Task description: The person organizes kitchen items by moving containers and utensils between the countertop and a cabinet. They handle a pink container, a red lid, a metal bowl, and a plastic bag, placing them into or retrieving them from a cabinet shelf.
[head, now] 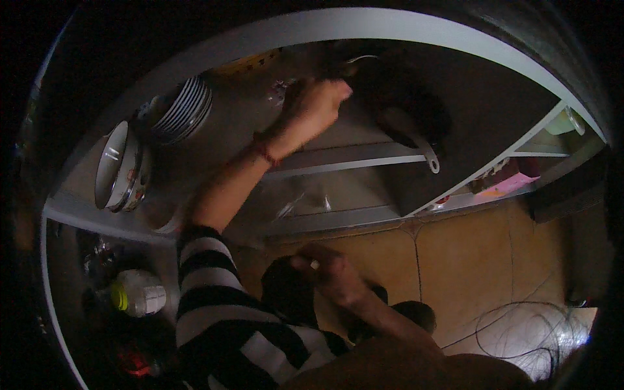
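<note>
My left hand, with a cord at the wrist and a striped sleeve, reaches into a dim cabinet. Its fingers are curled, and blur and shadow hide whether they hold anything. Just right of it is a dark pan, whose handle has a hole at the end and points down. My right hand is low in front of me over the floor, fingers bent, with a small pale spot at the fingertips that I cannot identify. A stack of plates stands on edge left of my left hand, near enamel-like bowls.
A pale cabinet frame arches across the top, and a shelf edge runs beneath my left hand. A jar with a yellow-green lid is at lower left. A pink box sits at right, above the tiled floor.
</note>
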A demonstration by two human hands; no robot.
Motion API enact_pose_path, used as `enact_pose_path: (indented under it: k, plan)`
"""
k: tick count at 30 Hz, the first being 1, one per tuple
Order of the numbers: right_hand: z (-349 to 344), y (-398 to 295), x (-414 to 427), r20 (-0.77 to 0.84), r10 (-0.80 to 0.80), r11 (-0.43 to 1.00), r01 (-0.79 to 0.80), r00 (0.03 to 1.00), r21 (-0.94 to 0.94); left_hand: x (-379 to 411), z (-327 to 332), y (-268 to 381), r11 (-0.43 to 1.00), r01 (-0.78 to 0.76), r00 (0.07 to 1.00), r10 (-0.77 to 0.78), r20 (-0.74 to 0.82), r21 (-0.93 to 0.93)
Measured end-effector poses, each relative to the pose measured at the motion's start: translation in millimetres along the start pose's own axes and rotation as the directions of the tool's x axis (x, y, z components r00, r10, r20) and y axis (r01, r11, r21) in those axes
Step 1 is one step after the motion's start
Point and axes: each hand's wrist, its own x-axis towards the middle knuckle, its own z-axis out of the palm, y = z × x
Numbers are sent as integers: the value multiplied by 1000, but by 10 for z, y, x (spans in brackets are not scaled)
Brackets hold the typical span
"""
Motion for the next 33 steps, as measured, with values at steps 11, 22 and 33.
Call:
enact_pose_path:
  k: [11, 22, 33]
  plan:
    - [155, -108, 37, 25, 99, 992, -97, 995, -79, -909, 6, -239, 976, -167, 980, 149, -133, -138]
    - [267, -180, -33, -163, 276, 946, -238, 947, 221, -1737, -92, -270, 971, -238, 941, 224, -252, -25]
    - [48, -99, -121, -252, 243, 963, -203, 937, 176, -2377, -987, -556, 990, -13, 931, 63, -361, 139]
